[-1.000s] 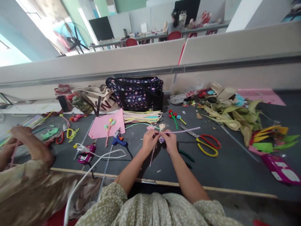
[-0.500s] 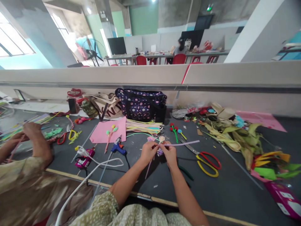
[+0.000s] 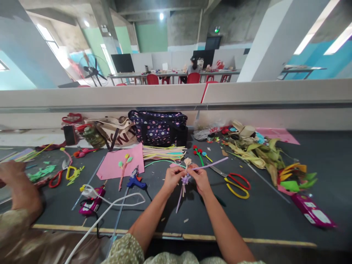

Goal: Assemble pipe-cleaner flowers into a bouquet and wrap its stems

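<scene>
Over the middle of the dark table, my left hand (image 3: 175, 179) and my right hand (image 3: 200, 179) meet with fingertips closed. My left fingers pinch a small craft flower (image 3: 187, 162) with a pale head on top and purple fuzzy loops below it. Two or so stem ends hang down under the loops. My right fingers pinch a purple pipe cleaner (image 3: 211, 163), its free end sticking out to the right. Just where it joins the flower is hidden by my fingertips. Right of my hands lie scissors (image 3: 231, 179) with a red and a yellow handle.
A blue glue gun (image 3: 136, 180) lies left of my hands, its white cable (image 3: 110, 209) crossing the table. Behind are a bundle of pipe cleaners (image 3: 163, 153), pink paper (image 3: 107, 161) and a patterned bag (image 3: 159, 128). Dried husks (image 3: 255, 154) are piled right. A co-worker's arm (image 3: 22, 190) is at left.
My view has turned to the right. My hands stay together at the flower, and its purple loops and hanging stems now show more below my fingers. The co-worker's hand has moved toward the left edge.
</scene>
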A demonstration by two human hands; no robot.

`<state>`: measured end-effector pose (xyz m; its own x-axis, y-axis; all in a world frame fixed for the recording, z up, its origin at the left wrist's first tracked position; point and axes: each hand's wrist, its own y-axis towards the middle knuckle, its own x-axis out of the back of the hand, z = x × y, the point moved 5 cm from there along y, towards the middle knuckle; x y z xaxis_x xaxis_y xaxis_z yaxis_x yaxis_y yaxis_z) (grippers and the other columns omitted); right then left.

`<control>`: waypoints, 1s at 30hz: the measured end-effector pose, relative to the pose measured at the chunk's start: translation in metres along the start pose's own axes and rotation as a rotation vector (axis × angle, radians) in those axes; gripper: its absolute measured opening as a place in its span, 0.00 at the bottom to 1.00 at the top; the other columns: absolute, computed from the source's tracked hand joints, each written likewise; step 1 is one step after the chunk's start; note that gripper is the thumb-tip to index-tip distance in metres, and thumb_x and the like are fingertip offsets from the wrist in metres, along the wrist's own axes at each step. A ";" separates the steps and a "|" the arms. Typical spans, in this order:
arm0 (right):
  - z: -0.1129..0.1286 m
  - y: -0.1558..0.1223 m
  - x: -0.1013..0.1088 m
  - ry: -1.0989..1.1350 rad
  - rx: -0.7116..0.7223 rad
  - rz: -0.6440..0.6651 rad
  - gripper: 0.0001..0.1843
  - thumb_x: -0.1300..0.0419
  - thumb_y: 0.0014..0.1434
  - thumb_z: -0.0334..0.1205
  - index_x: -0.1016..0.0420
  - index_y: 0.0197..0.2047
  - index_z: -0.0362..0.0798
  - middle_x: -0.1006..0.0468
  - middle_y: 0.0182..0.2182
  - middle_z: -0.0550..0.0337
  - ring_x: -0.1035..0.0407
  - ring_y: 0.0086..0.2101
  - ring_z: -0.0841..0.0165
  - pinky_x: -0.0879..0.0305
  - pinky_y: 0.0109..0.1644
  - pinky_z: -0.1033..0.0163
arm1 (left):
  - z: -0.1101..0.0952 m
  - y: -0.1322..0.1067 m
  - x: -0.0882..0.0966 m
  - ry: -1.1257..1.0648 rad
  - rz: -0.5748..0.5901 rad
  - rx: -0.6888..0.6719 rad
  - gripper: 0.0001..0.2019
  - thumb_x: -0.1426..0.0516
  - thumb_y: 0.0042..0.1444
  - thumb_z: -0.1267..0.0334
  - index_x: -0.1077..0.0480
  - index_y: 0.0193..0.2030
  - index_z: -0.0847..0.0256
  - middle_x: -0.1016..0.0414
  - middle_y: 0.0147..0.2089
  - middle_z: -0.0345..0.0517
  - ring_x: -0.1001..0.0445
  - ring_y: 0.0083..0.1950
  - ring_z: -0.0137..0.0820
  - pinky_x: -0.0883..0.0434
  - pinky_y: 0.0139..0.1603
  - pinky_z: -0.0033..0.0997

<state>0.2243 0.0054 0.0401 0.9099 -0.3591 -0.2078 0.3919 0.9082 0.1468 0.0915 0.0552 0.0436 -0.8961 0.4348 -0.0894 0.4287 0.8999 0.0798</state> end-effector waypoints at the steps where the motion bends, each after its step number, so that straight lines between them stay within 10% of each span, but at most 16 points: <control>1: 0.001 0.001 -0.002 0.022 -0.006 0.015 0.10 0.31 0.48 0.44 0.24 0.25 0.47 0.29 0.26 0.63 0.35 0.31 0.69 0.38 0.40 0.63 | -0.001 0.000 0.001 -0.041 0.011 0.018 0.12 0.33 0.43 0.56 0.24 0.25 0.64 0.28 0.21 0.40 0.35 0.24 0.24 0.38 0.29 0.26; 15: -0.009 0.017 -0.016 0.054 -0.049 0.199 0.11 0.30 0.48 0.46 0.22 0.28 0.48 0.28 0.27 0.63 0.35 0.30 0.70 0.39 0.39 0.63 | 0.009 0.011 0.017 -0.101 0.095 0.059 0.15 0.31 0.42 0.55 0.24 0.24 0.66 0.28 0.21 0.40 0.37 0.22 0.22 0.41 0.27 0.24; 30: -0.018 0.009 -0.009 -0.062 0.084 0.083 0.11 0.34 0.50 0.45 0.27 0.25 0.48 0.30 0.28 0.63 0.37 0.31 0.69 0.40 0.38 0.64 | 0.012 0.005 0.016 0.150 0.015 -0.092 0.11 0.33 0.45 0.56 0.25 0.26 0.63 0.27 0.23 0.40 0.35 0.24 0.24 0.38 0.28 0.25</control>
<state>0.2175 0.0200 0.0261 0.9453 -0.2985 -0.1316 0.3227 0.9150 0.2423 0.0812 0.0672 0.0306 -0.8999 0.4317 0.0612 0.4356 0.8837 0.1712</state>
